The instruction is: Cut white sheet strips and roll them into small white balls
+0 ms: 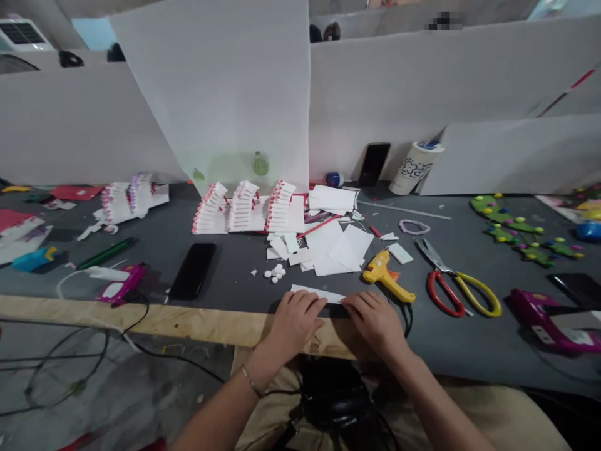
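At the table's front edge lies a narrow folded-looking strip of white paper (323,294). My left hand (297,316) has its fingers closed over the strip's left part, with the thumb partly hidden below. On the right end, the fingertips of my right hand (375,318) press together on the paper. Just beyond the strip are a small pile of white round pieces (275,273), loose white paper sheets (328,247) and small white cards (283,246). A yellow hot glue gun (387,277) rests close to my right hand.
Red-and-yellow-handled scissors (457,282) lie open at right. A black phone (192,271) is at left, near a purple power strip (123,285). Rows of red-and-white paper pieces (244,207) stand at the back. A paper cup (413,168) leans by the partition; a cable hangs over the edge.
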A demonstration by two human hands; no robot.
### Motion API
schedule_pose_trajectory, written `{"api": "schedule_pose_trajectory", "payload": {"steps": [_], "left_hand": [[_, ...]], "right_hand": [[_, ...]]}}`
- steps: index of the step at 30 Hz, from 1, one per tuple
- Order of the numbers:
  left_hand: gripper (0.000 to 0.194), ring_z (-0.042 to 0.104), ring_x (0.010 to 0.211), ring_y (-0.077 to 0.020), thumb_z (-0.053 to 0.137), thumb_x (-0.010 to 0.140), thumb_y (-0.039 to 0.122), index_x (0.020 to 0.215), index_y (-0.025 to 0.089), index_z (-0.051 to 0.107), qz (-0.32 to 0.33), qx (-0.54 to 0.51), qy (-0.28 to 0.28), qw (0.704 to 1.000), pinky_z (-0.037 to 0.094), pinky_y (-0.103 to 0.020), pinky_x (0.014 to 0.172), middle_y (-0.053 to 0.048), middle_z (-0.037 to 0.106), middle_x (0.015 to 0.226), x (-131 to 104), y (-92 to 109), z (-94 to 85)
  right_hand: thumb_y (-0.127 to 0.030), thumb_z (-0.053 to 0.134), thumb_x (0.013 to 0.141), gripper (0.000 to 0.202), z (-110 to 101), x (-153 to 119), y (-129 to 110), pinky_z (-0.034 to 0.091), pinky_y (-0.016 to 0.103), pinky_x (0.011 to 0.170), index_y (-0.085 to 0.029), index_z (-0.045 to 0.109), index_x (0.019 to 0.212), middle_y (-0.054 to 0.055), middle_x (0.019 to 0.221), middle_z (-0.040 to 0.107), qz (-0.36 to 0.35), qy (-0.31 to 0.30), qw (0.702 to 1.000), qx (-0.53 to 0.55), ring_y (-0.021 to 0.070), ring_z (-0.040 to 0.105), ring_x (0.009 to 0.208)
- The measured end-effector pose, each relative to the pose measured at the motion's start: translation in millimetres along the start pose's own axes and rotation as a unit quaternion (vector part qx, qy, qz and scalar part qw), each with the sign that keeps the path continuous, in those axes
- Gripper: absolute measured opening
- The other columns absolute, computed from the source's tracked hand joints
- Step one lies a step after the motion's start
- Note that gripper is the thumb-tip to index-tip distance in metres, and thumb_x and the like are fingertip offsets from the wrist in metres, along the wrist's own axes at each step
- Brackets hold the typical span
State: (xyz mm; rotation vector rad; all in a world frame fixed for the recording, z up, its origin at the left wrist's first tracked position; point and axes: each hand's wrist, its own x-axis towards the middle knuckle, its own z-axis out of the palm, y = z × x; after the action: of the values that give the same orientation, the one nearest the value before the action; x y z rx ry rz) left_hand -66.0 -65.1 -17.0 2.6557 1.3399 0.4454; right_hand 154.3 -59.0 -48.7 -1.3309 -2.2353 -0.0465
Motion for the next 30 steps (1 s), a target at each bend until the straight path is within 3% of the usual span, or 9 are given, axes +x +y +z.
{"api": "schedule_pose_trajectory", "payload": {"steps": [3,8,13,18,21,24,30], "left_hand": [[0.023,0.057,0.097,-0.0228,0.064,0.086,0.021,0.109,0.022,0.06,-0.013,0.01,-0.022,1.0,0.041,-0.037,0.081,-0.004,0.067,0.103,5.3,0.0,4.0],[0.035,0.055,0.103,-0.024,0.066,0.085,0.031,0.117,0.02,0.056,-0.022,-0.01,0.007,1.0,0.042,-0.038,0.084,-0.007,0.064,0.112,7.6,-1.7,5.1],[0.009,0.056,0.086,-0.0219,0.059,0.089,0.017,0.096,0.02,0.062,0.01,0.039,0.002,0.999,0.04,-0.036,0.071,-0.004,0.066,0.094,15.5,-1.1,14.7],[0.012,0.054,0.083,-0.0209,0.056,0.089,0.014,0.099,0.018,0.062,0.028,0.046,0.021,0.998,0.04,-0.035,0.068,-0.005,0.065,0.089,18.6,-0.5,20.3],[0.011,0.054,0.081,-0.0212,0.056,0.089,0.015,0.098,0.018,0.062,0.027,0.04,0.007,0.999,0.04,-0.035,0.067,-0.005,0.064,0.088,19.9,1.0,17.1],[0.01,0.054,0.082,-0.021,0.054,0.09,0.016,0.095,0.019,0.063,0.002,0.02,-0.006,1.0,0.04,-0.036,0.068,-0.005,0.064,0.088,19.7,-0.8,11.5],[0.011,0.055,0.085,-0.0193,0.057,0.09,0.019,0.089,0.022,0.068,-0.106,-0.075,0.003,0.991,0.038,-0.034,0.071,-0.003,0.065,0.087,11.3,-15.4,4.0]], "right_hand": [[-0.023,0.046,0.097,0.025,-2.5,-2.6,2.0,0.04,0.032,0.072,-0.02,0.068,0.087,0.006,0.082,0.069,0.016,0.005,1.0,0.013,0.0196,0.057,0.076],[-0.022,0.049,0.096,0.022,-8.0,-7.7,0.8,0.038,0.032,0.072,-0.02,0.068,0.086,0.005,0.081,0.07,0.028,0.011,0.999,0.013,0.019,0.056,0.075],[-0.018,0.05,0.094,0.02,-14.0,-8.6,2.2,0.036,0.033,0.074,-0.021,0.069,0.09,0.004,0.087,0.071,0.026,-0.001,1.0,-0.011,0.0198,0.056,0.081],[-0.02,0.049,0.095,0.023,-16.2,-8.0,2.5,0.037,0.035,0.078,-0.022,0.067,0.109,0.007,0.1,0.07,0.035,-0.023,0.999,-0.016,0.0227,0.054,0.09],[-0.02,0.049,0.095,0.022,-11.6,-4.6,-0.4,0.036,0.035,0.075,-0.024,0.07,0.099,0.005,0.093,0.07,0.026,-0.04,0.999,0.006,0.0211,0.053,0.084],[-0.022,0.048,0.096,0.025,-7.4,-2.8,-0.9,0.036,0.034,0.073,-0.023,0.071,0.086,0.005,0.084,0.069,0.043,-0.05,0.998,0.023,0.0194,0.052,0.078],[-0.035,0.046,0.098,0.03,-11.3,-8.9,8.9,0.037,0.035,0.071,-0.022,0.07,0.086,0.006,0.086,0.068,0.12,-0.054,0.989,0.071,0.0206,0.054,0.08]]}}
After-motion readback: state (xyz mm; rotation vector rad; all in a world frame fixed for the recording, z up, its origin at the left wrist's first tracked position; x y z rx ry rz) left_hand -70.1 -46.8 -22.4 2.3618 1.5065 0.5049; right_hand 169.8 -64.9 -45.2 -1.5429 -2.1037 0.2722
